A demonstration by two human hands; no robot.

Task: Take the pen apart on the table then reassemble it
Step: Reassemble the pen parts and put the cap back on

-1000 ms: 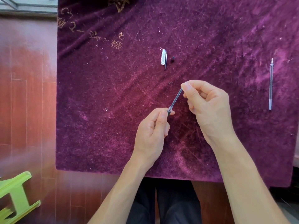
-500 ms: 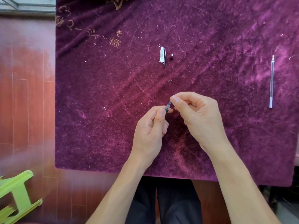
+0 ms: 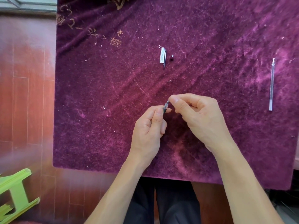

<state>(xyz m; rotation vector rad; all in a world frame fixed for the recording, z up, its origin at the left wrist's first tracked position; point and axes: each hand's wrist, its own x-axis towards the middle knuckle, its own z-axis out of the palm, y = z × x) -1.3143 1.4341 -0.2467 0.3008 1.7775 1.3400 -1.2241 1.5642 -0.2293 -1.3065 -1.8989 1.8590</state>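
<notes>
Over the middle of the purple cloth, my left hand (image 3: 148, 126) pinches the dark grip end of the pen barrel (image 3: 165, 106). My right hand (image 3: 199, 115) pinches its clear upper part with thumb and forefinger. Only a short stretch of the barrel shows between the two hands; the rest is hidden by fingers. The clear pen cap (image 3: 162, 56) with its dark clip lies on the cloth beyond the hands. Two tiny pen parts (image 3: 172, 57) lie just right of the cap. Far to the right the thin clear refill (image 3: 272, 84) lies lengthwise on the cloth.
The purple velvet cloth (image 3: 105, 126) covers the table; its near edge runs just below my wrists. Red-brown wood floor (image 3: 27, 94) lies to the left. A green plastic stool (image 3: 16, 191) stands at the lower left. My dark trousers (image 3: 161, 199) show under the table edge.
My right hand has come down and left along the barrel towards my left hand. The long visible stretch of barrel has shrunk to a short piece. The parts on the cloth have not moved.
</notes>
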